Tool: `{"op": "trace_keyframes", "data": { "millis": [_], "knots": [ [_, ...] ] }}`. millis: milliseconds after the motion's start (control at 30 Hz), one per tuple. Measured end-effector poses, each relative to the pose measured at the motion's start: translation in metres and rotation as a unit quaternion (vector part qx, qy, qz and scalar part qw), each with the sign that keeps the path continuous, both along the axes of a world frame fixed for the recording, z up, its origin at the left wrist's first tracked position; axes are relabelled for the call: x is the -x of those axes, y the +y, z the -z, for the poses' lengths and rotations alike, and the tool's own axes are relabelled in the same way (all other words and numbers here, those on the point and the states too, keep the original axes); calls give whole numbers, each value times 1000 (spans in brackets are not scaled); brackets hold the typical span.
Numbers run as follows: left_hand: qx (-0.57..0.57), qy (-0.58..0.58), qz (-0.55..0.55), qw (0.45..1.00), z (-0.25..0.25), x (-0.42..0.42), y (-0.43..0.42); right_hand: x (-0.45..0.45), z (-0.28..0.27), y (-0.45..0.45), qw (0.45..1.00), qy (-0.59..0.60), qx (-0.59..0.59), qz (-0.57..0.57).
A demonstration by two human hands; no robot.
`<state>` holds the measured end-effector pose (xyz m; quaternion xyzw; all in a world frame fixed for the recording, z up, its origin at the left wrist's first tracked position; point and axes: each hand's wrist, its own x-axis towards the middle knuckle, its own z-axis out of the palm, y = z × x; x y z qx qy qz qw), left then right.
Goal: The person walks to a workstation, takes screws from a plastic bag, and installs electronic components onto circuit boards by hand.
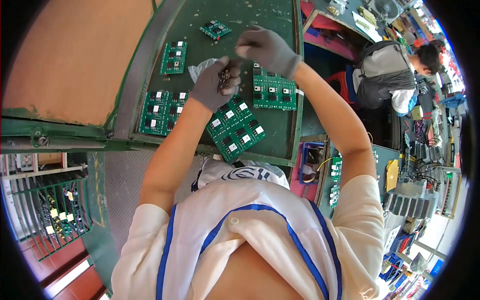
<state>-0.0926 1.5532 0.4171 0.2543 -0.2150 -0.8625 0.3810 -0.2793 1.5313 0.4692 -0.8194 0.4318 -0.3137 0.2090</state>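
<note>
The left hand (215, 85), in a grey glove, is cupped and partly closed, its fingers curled around a cluster of small dark metallic parts (225, 81) that lies in the palm and against the fingers. The right hand (244, 49), gloved in the same way, is just ahead and to the right, its fingers bent inward and its fingertips near those of the other hand; whether its thumb and fingertips meet, or pinch anything, cannot be told. Both hands are above the green surface (250, 12). Beneath and just nearer the body than the left hand, a tilted green circuit board (237, 131) bears black components and white square pieces, its far end partly covered by that hand. Under the right forearm's side of the work area, another circuit board, the right board (274, 92), lies near the surface's right edge, partly hidden by the right glove. The left board (162, 114) lies close to the left forearm, partly covered by it, with the smaller three-row board (173, 58) farther forward. The far board (215, 29) sits at an angle beyond the hands. A crumpled clear plastic bag (199, 69) lies just beside the left hand, partly behind it. Off to the right, a co-worker (385, 72) in a grey vest is beside a red chair (341, 85).
</note>
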Motion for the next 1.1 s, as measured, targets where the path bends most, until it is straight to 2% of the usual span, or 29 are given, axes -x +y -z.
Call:
{"op": "trace_keyframes", "data": {
  "millis": [33, 67, 100, 133, 200, 267, 333, 400, 433, 500, 533, 600, 633, 700, 733, 800, 833, 867, 933, 1000, 1067, 1100],
  "knots": [
    [-24, 40, 36, 998, 17, -9, -6, 19, 10, -9, 998, 48, 13, 45],
    [-48, 78, 72, 993, 25, -14, -10, 40, 21, -18, 987, 123, -81, 64],
    [-62, 60, 49, 995, 23, -16, -7, 59, 34, -24, 962, 194, -173, 83],
    [-58, 60, 48, 995, 22, -16, -5, 79, 50, -27, 958, 211, -195, 6],
    [-85, -14, 8, 996, 18, -15, -1, 98, 72, -33, 947, 229, -211, -71],
    [-86, -35, -19, 995, 14, -13, 3, 100, 83, -31, 922, 201, -331, 9],
    [-115, -4, -17, 993, 19, -15, 2, 101, 91, -37, 917, 218, -335, 16],
    [-112, 20, 2, 993, 29, -21, 2, 106, 96, -39, 930, 312, -184, 62],
    [-109, 44, 25, 993, 30, -22, 2, 112, 98, -42, 930, 312, -182, 62],
    [-108, 42, 21, 993, 34, -24, 4, 122, 103, -49, 946, 123, -300, 4],
    [-110, 40, 18, 993, 33, -25, 6, 121, 101, -50, 946, 124, -299, 2],
    [-127, 39, 7, 991, 31, -26, 10, 121, 96, -52, 896, 157, -415, -31],
    [-142, 40, -2, 989, 28, -25, 10, 125, 99, -53, 897, 158, -412, -30],
    [-128, 49, 9, 990, 34, -29, 11, 136, 110, -61, 923, 163, -307, -166],
    [-118, 55, 22, 991, 34, -31, 12, 138, 109, -61, 924, 165, -303, -167],
    [-114, 50, 12, 992, 35, -31, 15, 144, 109, -56, 936, 44, -299, -182],
    [-124, 55, 19, 991, 35, -32, 16, 138, 91, -46, 907, -25, -417, -56],
    [-134, 59, 26, 989, 36, -32, 17, 133, 71, -41, 907, -23, -416, -56],
    [-129, 56, 29, 990, 37, -28, 18, 124, 36, -34, 942, -21, -333, -27],
    [-116, -2, 34, 993, 33, -19, 22, 111, 7, -25, 954, -1, -297, -39],
    [-126, 16, 54, 990, 29, -13, 25, 86, -30, 4, 991, 81, -91, -53],
    [-103, 36, 82, 991, 27, -10, 26, 73, -43, 17, 988, 111, 47, -95]
  ]
}}
